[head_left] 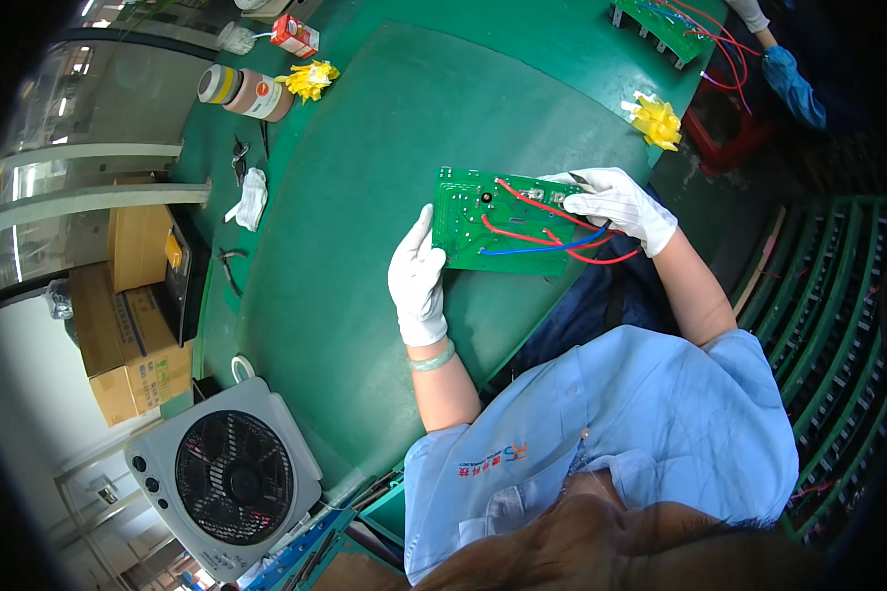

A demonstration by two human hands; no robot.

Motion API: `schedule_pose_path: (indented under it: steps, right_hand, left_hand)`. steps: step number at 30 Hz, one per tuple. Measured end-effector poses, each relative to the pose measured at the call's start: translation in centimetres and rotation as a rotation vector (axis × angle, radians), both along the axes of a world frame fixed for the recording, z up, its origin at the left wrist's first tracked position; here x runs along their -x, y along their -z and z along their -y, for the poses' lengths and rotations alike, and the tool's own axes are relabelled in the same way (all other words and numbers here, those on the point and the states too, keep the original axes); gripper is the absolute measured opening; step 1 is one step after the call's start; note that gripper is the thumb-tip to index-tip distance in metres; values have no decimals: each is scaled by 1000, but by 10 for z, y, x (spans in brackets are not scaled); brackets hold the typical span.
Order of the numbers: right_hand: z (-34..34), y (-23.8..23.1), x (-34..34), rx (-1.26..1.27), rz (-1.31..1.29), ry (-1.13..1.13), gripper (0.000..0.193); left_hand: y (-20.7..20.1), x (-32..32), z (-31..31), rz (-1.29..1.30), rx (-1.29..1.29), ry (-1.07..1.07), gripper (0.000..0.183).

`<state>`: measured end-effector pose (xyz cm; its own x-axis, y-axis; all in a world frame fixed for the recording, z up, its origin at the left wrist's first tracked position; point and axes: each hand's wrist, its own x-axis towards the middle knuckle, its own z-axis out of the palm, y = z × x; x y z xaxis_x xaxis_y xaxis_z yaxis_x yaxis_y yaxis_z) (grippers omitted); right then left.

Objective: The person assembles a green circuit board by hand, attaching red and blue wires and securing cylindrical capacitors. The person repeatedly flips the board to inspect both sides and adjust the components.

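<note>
The left hand point(419, 281) is gripping the green circuit board's point(468, 229) left edge, at the green mat's point(365, 197) near edge. The right hand point(616, 202) is pinching a small tool at the red wires point(527, 202); bracing the board flat is probably helping.

A green workbench point(365, 197) fills the middle. At 8 o'clock stands a grey box fan point(229, 475); at 9, cardboard boxes point(133, 335) on a pale floor point(25, 394). Green racks point(823, 325) run along 3 o'clock. A red crate point(724, 133) sits at 1.
</note>
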<state>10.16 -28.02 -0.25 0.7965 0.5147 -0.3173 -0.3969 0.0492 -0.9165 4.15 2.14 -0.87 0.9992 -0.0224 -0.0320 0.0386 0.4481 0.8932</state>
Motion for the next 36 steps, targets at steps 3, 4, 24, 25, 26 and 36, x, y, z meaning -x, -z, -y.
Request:
schedule_pose_path:
  steps: [3,4,24,25,26,36]
  right_hand:
    - [2,16,0,-5,17,30,46]
    - [3,20,0,-15,26,36,46]
    - [3,17,2,-69,64,38,44]
    - [6,18,1,-30,70,22,44]
    - [7,19,0,-4,79,13,44]
    - [29,22,-13,591,562,278,41]
  left_hand:
    - [-1,0,2,-18,-18,1,80]
    - [-2,1,2,-30,-21,0,79]
    - [5,4,-7,-28,119,43,80]
    - [4,5,-6,-24,118,35,80]
    - [3,6,-6,-24,123,40,79]
    - [-5,-4,3,-93,18,-81,70]
